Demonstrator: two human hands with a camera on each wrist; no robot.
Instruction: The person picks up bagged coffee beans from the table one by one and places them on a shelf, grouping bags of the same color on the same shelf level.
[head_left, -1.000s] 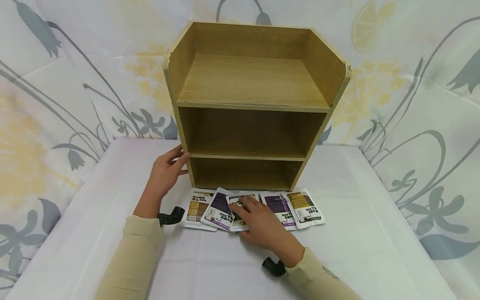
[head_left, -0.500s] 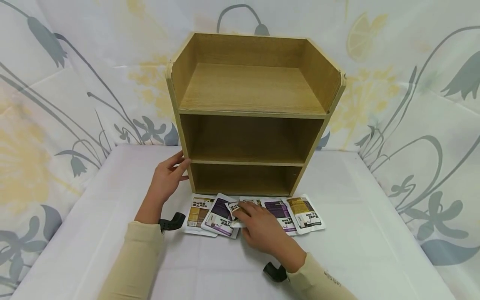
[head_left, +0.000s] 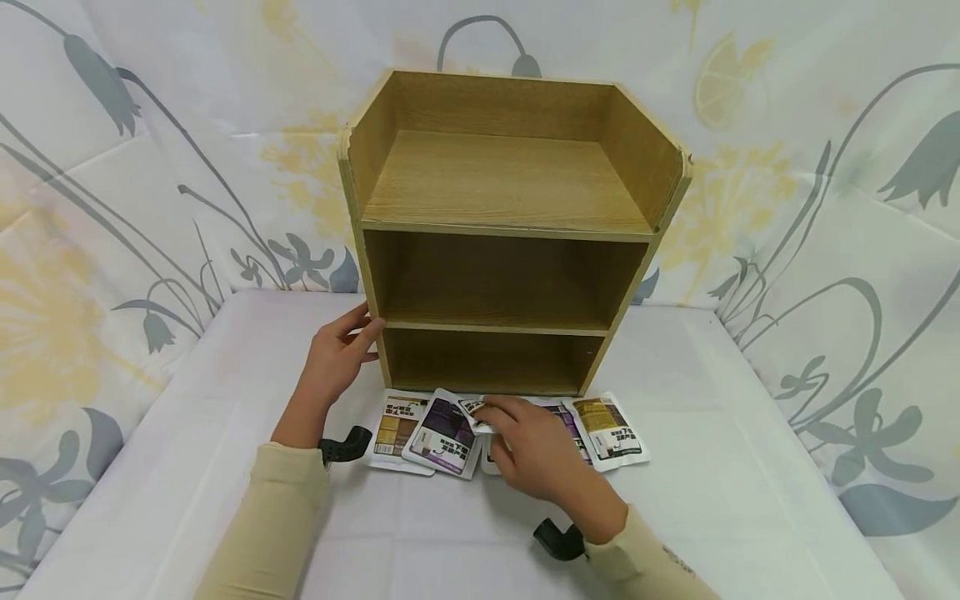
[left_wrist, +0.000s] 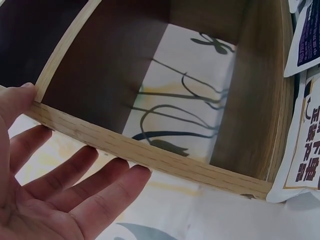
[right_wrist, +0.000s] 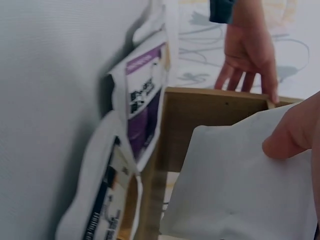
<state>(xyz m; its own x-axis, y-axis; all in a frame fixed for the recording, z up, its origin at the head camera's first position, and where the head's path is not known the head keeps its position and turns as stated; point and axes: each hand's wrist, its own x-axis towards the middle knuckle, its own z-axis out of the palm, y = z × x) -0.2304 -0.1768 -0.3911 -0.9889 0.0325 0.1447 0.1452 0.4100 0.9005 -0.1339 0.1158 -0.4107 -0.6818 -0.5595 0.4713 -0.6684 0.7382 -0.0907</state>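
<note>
In the head view a small wooden shelf unit [head_left: 502, 187] stands on the table. My left hand [head_left: 333, 362] holds its left side panel low down, thumb at the front edge, fingers along the outer face [left_wrist: 165, 162]. My right hand [head_left: 540, 450] pinches a foil pouch [head_left: 472, 408], raised and tilted. Its plain white back faces the right wrist camera, with my right thumb [right_wrist: 282, 142] pressed on it. Flat before the shelf lie a brown-label pouch [head_left: 397, 429], a purple-label pouch [head_left: 447, 440] and a gold-label pouch [head_left: 611, 429]. My right hand partly hides others.
A white cloth covers the table [head_left: 750, 467]. Behind it hangs a flower-print backdrop [head_left: 817, 183]. The middle compartment [head_left: 495, 279] and the bottom compartment [head_left: 487, 358] open toward me.
My right hand has lifted one pouch off the row and drawn it slightly right and up. My left hand stays on the shelf unit. The head view has shifted slightly.
</note>
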